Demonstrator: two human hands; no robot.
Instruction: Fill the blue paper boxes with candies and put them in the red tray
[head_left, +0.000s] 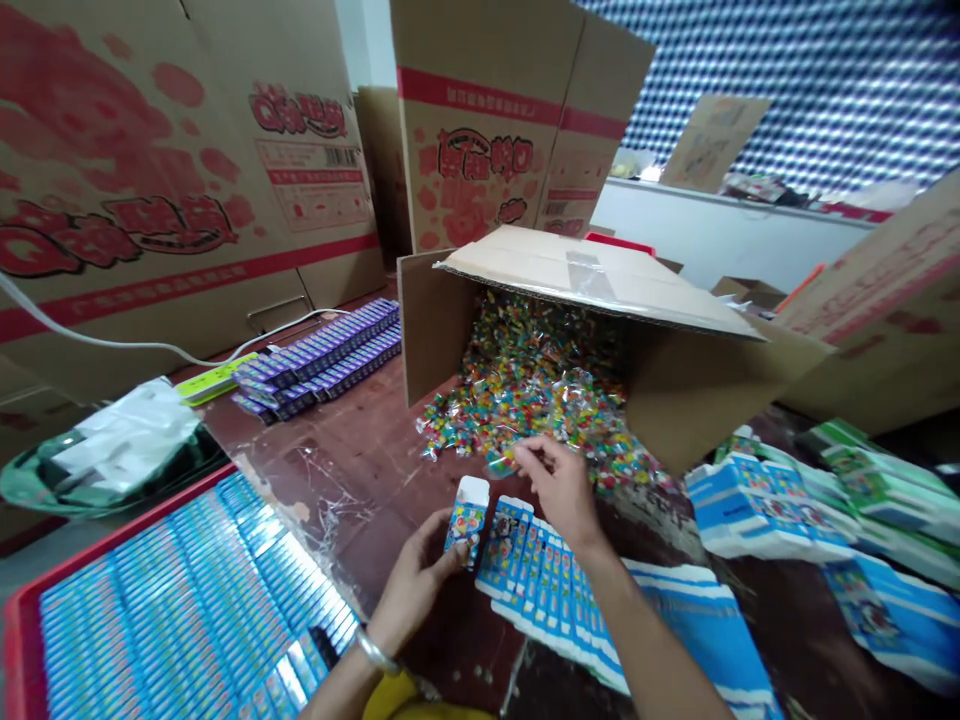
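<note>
Boxes (172, 600) pack a red tray (19, 640). The left hand (416, 575) curls closed round a small blue box (466, 515), its white flap raised. Right of that, the right hand (561, 490) pinches what looks like a wrapped candy (500, 463), before the candy heap (517, 350) spilling from a carton (697, 400).

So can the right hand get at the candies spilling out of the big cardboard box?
Probably yes: the right hand is at the near edge of the candies, and the cardboard box opens toward it, with no flap between. It seems to be pinching a wrapped piece, though.
</note>
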